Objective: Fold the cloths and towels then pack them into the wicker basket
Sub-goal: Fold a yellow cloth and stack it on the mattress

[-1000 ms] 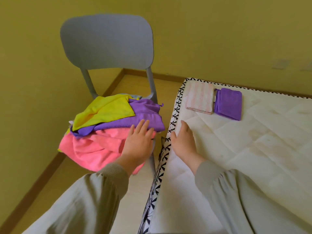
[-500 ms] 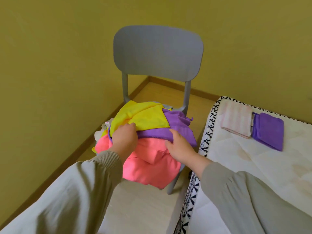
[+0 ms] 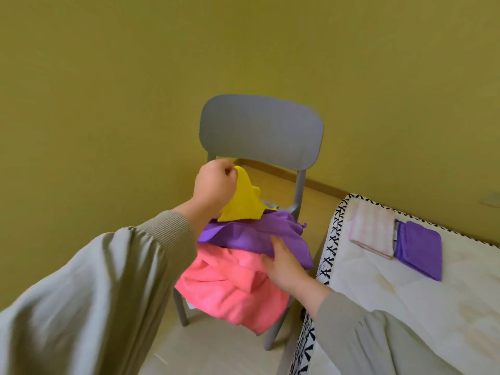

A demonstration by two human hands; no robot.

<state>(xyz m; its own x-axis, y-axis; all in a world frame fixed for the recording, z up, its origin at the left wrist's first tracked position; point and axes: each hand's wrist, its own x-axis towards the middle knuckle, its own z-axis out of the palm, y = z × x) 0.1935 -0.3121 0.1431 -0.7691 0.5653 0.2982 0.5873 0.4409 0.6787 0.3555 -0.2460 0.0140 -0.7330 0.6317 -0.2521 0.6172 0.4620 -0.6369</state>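
Yellow cloth (image 3: 241, 202) pinched up by left hand (image 3: 213, 185), drooping over purple cloth (image 3: 251, 235), pink towel (image 3: 232, 288) spilling past chair (image 3: 261, 131) seat edge, right hand (image 3: 286, 263) flat on pile, fingers straight.

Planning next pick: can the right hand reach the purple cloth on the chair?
Likely yes: the right hand touches the purple cloth, bare there; the left hand holds the yellow cloth up.

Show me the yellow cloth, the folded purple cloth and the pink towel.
yellow cloth (image 3: 243, 204): head view, middle of the hanging fabric.
folded purple cloth (image 3: 419, 249): head view, centre of its top face.
pink towel (image 3: 230, 288): head view, its crumpled middle.
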